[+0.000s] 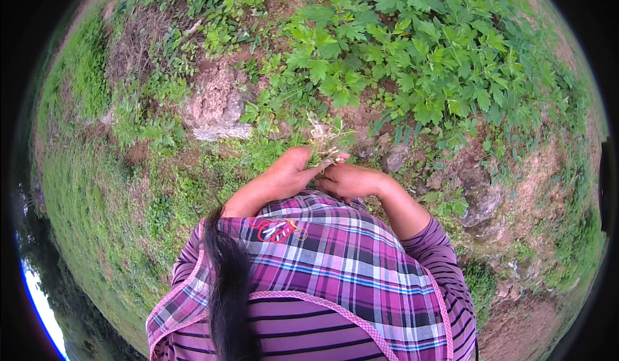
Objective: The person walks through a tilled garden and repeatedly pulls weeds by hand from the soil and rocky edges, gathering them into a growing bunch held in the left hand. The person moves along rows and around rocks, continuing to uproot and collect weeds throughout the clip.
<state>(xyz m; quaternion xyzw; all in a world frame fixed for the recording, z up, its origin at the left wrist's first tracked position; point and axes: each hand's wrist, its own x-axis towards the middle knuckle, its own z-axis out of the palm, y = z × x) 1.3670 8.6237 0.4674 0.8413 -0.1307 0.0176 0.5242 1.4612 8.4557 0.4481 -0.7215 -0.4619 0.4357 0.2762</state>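
A small bunch of pulled weeds (325, 141) sticks up between my two hands, with pale, dry-looking strands at its top and green stems lower down. My left hand (288, 173) grips it from the left, thumb laid across the stems. Against the lower stems lies my right hand (352, 180), its fingers curled inward and meeting the left hand. Whether those right fingers grip the stems is hidden. Both hands are close to my waist, just in front of a plaid apron (329, 259).
Leafy green plants (416, 56) grow thickly ahead and to the right. A pale flat-edged rock (220, 131) lies ahead left, and a grey rock (478, 194) is at the right. Dry brush (140, 39) lies far left. Low weeds (96, 206) cover the left ground.
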